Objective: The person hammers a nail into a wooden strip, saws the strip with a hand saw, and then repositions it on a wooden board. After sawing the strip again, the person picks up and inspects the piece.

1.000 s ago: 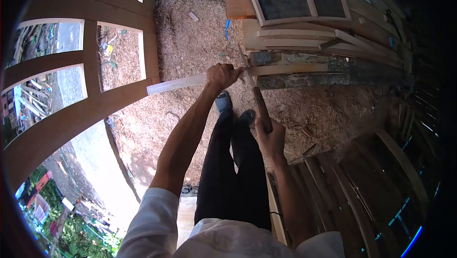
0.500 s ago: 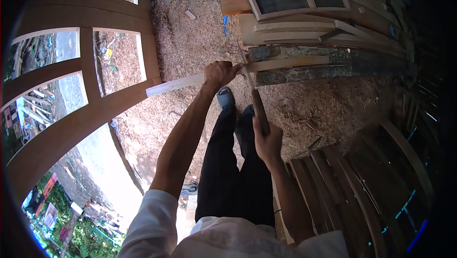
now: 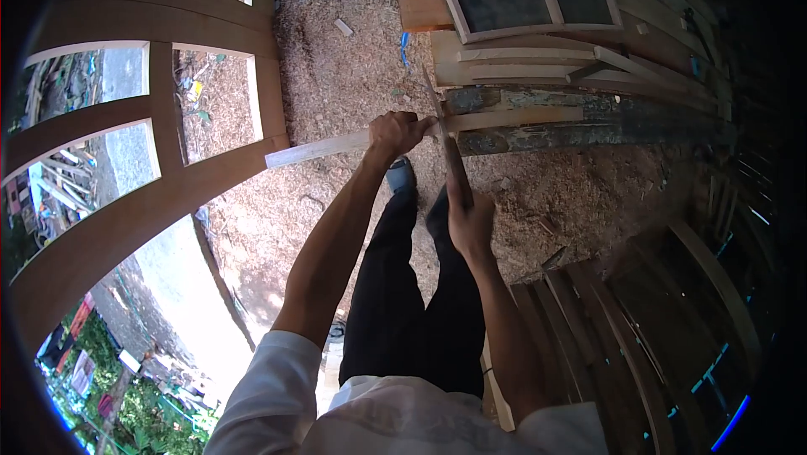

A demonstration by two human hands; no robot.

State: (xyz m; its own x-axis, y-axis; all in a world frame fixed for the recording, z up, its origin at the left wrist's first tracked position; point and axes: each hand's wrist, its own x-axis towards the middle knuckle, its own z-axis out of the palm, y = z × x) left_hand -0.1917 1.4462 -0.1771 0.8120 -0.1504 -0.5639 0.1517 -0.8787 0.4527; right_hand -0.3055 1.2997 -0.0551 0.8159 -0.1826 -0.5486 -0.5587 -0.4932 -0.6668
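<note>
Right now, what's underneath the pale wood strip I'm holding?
Sawdust-strewn ground and a grey shoe show below the strip; its far end lies along weathered planks. The left hand covers what is under the grip.

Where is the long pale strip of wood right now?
The pale strip runs across the middle of the head view, gripped by the left hand, its left end near the curved wooden frame, its right end on the weathered planks.

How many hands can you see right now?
2. The left hand grips the pale wood strip; the right hand holds the brown tool handle below it. No others show.
</note>
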